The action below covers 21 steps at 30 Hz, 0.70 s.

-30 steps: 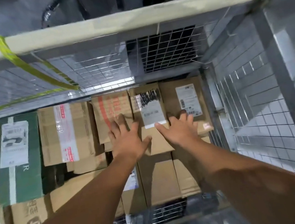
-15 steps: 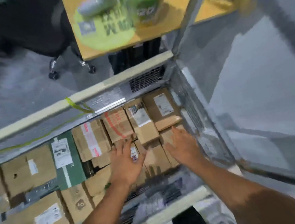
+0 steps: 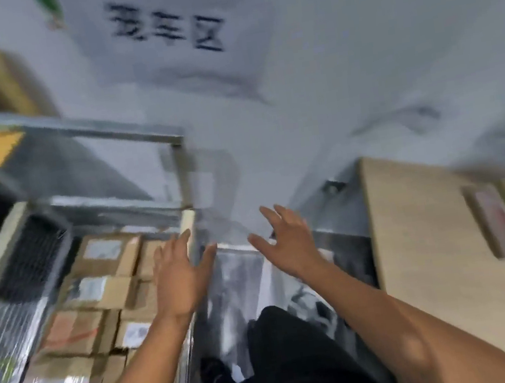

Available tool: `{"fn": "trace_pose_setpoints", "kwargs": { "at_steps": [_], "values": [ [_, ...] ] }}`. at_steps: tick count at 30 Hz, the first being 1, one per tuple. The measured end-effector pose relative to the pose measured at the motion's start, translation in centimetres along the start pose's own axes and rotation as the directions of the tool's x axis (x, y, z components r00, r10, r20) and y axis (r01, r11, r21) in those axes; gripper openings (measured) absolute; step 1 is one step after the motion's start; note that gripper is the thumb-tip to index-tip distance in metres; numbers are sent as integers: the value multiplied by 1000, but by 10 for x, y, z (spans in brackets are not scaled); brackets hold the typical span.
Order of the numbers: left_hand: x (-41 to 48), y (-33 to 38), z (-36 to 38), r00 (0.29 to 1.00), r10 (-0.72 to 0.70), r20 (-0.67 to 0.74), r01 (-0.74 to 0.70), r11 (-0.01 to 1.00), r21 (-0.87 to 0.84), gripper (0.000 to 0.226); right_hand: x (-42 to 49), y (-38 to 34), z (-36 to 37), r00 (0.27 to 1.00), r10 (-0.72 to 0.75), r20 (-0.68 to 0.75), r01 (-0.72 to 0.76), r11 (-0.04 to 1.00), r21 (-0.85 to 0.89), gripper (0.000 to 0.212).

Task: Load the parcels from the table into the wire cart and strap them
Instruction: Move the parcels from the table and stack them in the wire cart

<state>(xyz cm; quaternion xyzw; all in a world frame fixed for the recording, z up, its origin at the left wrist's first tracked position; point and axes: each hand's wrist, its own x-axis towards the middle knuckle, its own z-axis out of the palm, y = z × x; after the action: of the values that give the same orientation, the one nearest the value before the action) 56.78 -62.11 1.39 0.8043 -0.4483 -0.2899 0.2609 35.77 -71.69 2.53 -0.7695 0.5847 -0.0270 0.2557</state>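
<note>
Left hand (image 3: 178, 276) above the cart (image 3: 26, 255) rim, right hand (image 3: 288, 244) nearer the table (image 3: 415, 249): both empty, fingers spread, probably poised to fetch its parcel (image 3: 498, 221).

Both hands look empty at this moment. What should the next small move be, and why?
Probably reach both hands to the right, toward the parcel on the table. The left hand and right hand are open and hold nothing. The wire cart already holds boxes, and that parcel lies unloaded.
</note>
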Motion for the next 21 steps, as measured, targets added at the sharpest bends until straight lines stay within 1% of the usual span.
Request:
{"fn": "trace_pose_setpoints", "kwargs": {
  "at_steps": [2, 5, 7, 8, 11, 13, 15, 17, 18, 21],
  "values": [
    [-14, 44, 26, 991, 88, 105, -91, 995, 27, 78, -45, 47, -31, 983, 159, -91, -150, 983, 107, 74],
    [-39, 111, 74, 936, 242, 255, -262, 964, 47, 90, -114, 118, -73, 905, 370, -210, -328, 921, 210, 76],
    [-65, 156, 112, 870, 348, 350, -390, 919, 57, 95, -167, 162, -93, 825, 492, -279, -409, 860, 306, 75],
    [-79, 176, 131, 831, 394, 393, -447, 893, 51, 94, -194, 181, -101, 781, 547, -303, -438, 824, 360, 75],
    [-137, 242, 202, 696, 490, 525, -581, 814, 10, 82, -280, 239, -122, 630, 701, -336, -502, 697, 513, 74],
    [-182, 284, 246, 614, 518, 596, -620, 784, -42, 80, -336, 277, -134, 532, 766, -360, -511, 629, 586, 74],
    [-221, 319, 284, 560, 546, 623, -623, 773, -119, 80, -380, 313, -144, 448, 810, -379, -503, 579, 642, 75],
    [-249, 345, 312, 546, 554, 628, -595, 785, -175, 78, -410, 342, -153, 391, 837, -383, -496, 542, 678, 76],
    [-257, 355, 322, 550, 553, 626, -577, 793, -193, 77, -420, 354, -157, 378, 843, -383, -493, 533, 688, 75],
    [-267, 382, 352, 587, 537, 607, -529, 821, -214, 77, -428, 386, -169, 382, 841, -382, -478, 534, 697, 75]
  ]
}}
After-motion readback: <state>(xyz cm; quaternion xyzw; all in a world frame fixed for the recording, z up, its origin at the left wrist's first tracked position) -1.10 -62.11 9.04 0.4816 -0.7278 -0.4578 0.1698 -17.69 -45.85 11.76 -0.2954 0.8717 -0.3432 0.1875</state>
